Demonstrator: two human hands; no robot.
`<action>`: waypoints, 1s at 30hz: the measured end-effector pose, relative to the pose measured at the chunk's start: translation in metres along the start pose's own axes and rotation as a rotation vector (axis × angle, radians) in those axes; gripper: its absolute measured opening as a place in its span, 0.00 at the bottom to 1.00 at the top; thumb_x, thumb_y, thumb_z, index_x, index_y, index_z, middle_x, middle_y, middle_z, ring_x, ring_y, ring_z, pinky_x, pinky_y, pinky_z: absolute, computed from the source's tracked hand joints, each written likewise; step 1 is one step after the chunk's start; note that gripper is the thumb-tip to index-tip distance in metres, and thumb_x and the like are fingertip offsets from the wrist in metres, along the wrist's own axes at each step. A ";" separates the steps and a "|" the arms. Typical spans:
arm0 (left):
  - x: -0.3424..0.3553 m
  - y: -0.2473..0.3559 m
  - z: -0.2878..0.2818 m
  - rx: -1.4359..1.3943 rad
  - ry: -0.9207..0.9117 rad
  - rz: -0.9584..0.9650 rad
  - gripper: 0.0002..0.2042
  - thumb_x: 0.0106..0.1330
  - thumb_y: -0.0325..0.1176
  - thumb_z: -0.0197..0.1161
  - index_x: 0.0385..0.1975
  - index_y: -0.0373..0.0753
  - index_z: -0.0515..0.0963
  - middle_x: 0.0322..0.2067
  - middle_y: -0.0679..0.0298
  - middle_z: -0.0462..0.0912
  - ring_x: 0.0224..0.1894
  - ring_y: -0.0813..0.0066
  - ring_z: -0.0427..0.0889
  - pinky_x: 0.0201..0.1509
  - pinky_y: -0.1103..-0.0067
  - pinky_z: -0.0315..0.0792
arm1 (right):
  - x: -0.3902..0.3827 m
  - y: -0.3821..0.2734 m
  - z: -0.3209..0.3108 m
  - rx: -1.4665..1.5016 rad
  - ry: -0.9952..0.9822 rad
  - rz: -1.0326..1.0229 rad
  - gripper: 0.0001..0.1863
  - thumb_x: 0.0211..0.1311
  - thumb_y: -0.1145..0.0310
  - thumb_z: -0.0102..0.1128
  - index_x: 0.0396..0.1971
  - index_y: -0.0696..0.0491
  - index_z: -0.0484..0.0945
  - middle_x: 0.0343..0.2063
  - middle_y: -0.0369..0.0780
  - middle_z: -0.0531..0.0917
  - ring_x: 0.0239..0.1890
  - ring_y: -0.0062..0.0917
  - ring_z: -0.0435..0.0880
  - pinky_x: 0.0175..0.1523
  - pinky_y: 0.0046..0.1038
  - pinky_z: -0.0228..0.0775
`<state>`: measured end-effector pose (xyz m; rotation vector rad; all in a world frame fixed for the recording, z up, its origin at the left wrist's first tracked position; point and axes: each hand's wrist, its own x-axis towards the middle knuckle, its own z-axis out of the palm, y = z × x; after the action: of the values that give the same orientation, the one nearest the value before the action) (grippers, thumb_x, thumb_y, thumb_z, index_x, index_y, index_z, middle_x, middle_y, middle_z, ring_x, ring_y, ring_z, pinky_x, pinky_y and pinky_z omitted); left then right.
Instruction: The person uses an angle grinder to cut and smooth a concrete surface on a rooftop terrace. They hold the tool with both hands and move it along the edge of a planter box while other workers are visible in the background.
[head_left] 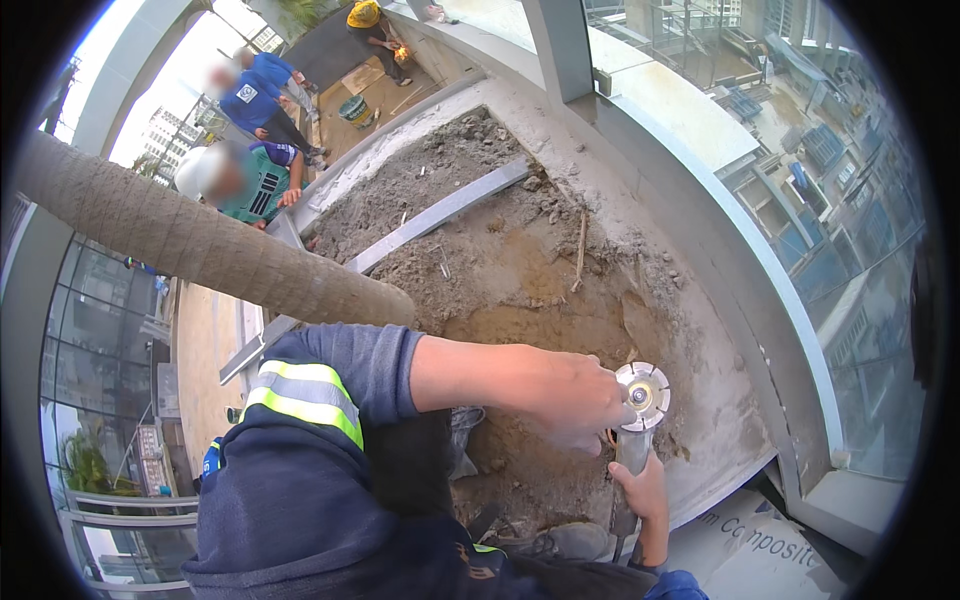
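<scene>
An angle grinder (632, 455) with a segmented silver cutting disc (657, 394) stands upright in front of me, disc end up. Its grey body is gripped lower down by my right hand (645, 492), the thumb lying along the casing. From the left, my left hand (578, 402) reaches across with curled fingers against the grinder's head, right beside the disc. Those fingertips are partly hidden, so their exact hold is unclear. The disc shows sharp slots, with no visible spin blur. Below and behind the tool lies dug-out brown soil (540, 325).
A metal bar (440, 215) crosses the soil bed; a palm trunk (200, 225) leans in at left. Concrete ledge (700, 330) and glass panels (860, 330) border the right. A white-helmeted person (262, 185) and others work beyond, one near bright sparks (402, 54). A bucket (353, 110) stands there.
</scene>
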<state>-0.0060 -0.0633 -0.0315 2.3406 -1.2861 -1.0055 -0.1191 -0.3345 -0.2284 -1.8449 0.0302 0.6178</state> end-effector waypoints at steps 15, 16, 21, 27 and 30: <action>0.004 0.002 -0.002 -0.019 0.004 -0.026 0.23 0.67 0.43 0.70 0.51 0.29 0.78 0.42 0.47 0.84 0.46 0.45 0.86 0.53 0.57 0.80 | -0.001 -0.002 0.002 0.084 -0.047 -0.009 0.31 0.56 0.62 0.74 0.56 0.63 0.78 0.45 0.47 0.87 0.48 0.34 0.85 0.57 0.37 0.75; 0.005 0.003 -0.003 -0.023 0.007 -0.016 0.22 0.67 0.43 0.70 0.50 0.29 0.79 0.42 0.47 0.84 0.46 0.45 0.86 0.52 0.57 0.80 | -0.001 -0.001 0.002 0.091 -0.048 -0.004 0.31 0.56 0.62 0.74 0.56 0.63 0.79 0.45 0.47 0.87 0.48 0.34 0.85 0.57 0.37 0.75; 0.017 0.007 -0.005 0.008 -0.035 0.006 0.20 0.67 0.42 0.70 0.45 0.27 0.81 0.41 0.46 0.85 0.46 0.45 0.86 0.52 0.57 0.80 | -0.005 -0.005 0.001 0.045 -0.033 -0.004 0.30 0.56 0.61 0.75 0.55 0.63 0.80 0.45 0.47 0.87 0.48 0.35 0.86 0.57 0.37 0.75; 0.026 0.010 -0.016 0.112 -0.188 -0.093 0.19 0.69 0.43 0.66 0.35 0.27 0.83 0.44 0.44 0.86 0.43 0.45 0.88 0.48 0.58 0.81 | 0.002 0.002 0.005 0.008 -0.023 -0.041 0.34 0.57 0.54 0.75 0.57 0.62 0.79 0.47 0.50 0.87 0.50 0.39 0.86 0.58 0.39 0.74; 0.011 0.010 -0.026 0.420 0.066 -0.296 0.20 0.68 0.45 0.69 0.36 0.28 0.83 0.37 0.40 0.86 0.38 0.50 0.89 0.42 0.61 0.82 | 0.005 0.007 -0.004 0.006 0.012 -0.093 0.36 0.58 0.50 0.74 0.60 0.58 0.78 0.50 0.51 0.86 0.53 0.43 0.85 0.61 0.40 0.73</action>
<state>0.0096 -0.0798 -0.0122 2.9245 -1.2478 -0.7844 -0.1149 -0.3392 -0.2355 -1.8330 -0.0451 0.5409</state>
